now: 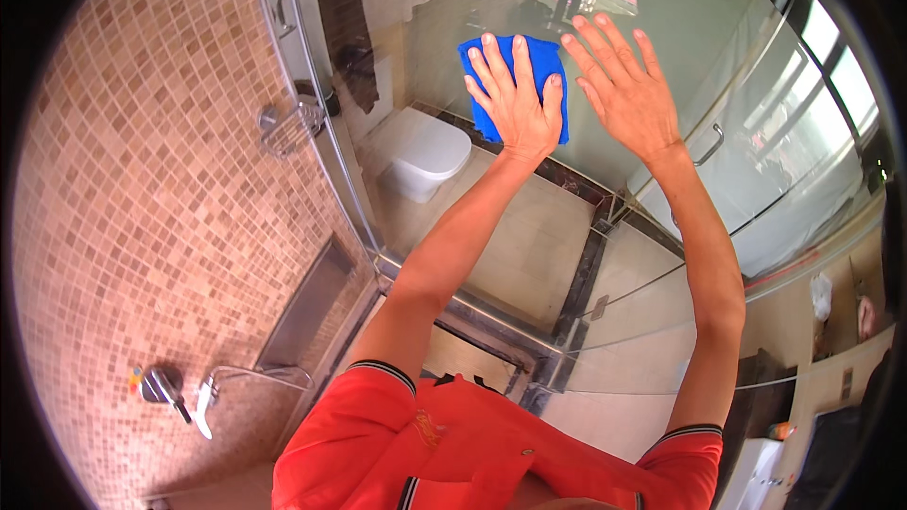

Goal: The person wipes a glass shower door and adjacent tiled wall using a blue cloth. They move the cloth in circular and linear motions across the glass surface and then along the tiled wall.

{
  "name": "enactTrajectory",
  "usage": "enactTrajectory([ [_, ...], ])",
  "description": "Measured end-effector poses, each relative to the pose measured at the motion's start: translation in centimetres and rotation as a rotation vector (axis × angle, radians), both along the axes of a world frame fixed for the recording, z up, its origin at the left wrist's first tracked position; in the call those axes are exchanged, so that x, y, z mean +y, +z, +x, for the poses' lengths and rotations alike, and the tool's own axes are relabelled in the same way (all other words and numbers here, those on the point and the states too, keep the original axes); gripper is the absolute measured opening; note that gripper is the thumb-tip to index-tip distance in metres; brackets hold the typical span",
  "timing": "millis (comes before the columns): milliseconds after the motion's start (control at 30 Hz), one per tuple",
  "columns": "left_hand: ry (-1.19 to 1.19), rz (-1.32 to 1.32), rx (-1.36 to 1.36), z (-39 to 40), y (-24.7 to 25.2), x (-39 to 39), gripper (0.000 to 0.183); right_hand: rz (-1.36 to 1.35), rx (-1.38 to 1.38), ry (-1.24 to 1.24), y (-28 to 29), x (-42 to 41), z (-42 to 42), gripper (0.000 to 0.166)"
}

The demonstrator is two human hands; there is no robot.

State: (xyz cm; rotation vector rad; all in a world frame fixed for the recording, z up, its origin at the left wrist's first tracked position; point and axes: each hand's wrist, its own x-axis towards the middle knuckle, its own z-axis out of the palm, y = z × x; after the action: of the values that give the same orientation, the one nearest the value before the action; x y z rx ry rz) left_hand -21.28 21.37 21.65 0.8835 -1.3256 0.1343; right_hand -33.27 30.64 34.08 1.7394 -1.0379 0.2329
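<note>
A folded blue cloth (553,57) lies flat under my left hand (516,99), which presses it against a clear glass panel (602,145). My left fingers are spread over the cloth, and its edges show all around them. Just to the right, my right hand (627,88) is raised with its fingers apart and nothing in it. It is at the glass; whether the palm touches cannot be told. Behind the glass, a white toilet (425,149) with its lid down is visible below my left hand.
Mosaic tile covers the left wall (163,177), with a wire soap rack (292,129), a shower mixer (163,386) and a white hand shower (204,407). A metal door handle (711,145) is right of my right wrist. A white basin (755,474) stands at lower right.
</note>
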Motion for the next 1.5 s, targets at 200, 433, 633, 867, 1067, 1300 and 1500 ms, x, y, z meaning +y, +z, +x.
enactTrajectory([
  [200, 0.023, 0.092, 0.116, 1.1, -1.0, -0.9, 0.074, 0.059, 0.094, -0.023, -1.5, -0.1, 1.0, 0.064],
  [433, 0.054, 0.277, 0.310, -0.4, -6.3, -0.2, 0.074, 0.115, 0.076, -0.031, -1.3, 0.0, 0.9, 0.065],
  [633, -0.016, 0.116, 0.080, 1.3, -6.8, -0.4, 0.074, 0.161, 0.281, 0.019, -2.2, -2.1, 2.4, 0.069],
  [867, 0.053, 0.343, 0.394, 2.6, -8.8, -2.5, 0.076, 0.230, 0.198, -0.051, -3.8, -3.9, 5.3, 0.074],
  [1067, 0.022, 0.369, 0.419, 0.1, -8.4, -0.7, 0.076, 0.235, 0.197, -0.067, -3.5, -4.0, 5.4, 0.076],
  [1300, 0.014, 0.230, 0.262, 4.8, -9.2, -3.7, 0.074, 0.230, 0.229, -0.099, -4.0, -3.6, 4.7, 0.073],
  [1500, 0.138, 0.508, 0.586, 5.9, -13.9, -5.5, 0.070, 0.207, 0.247, -0.103, -3.9, -3.9, 5.3, 0.075],
])
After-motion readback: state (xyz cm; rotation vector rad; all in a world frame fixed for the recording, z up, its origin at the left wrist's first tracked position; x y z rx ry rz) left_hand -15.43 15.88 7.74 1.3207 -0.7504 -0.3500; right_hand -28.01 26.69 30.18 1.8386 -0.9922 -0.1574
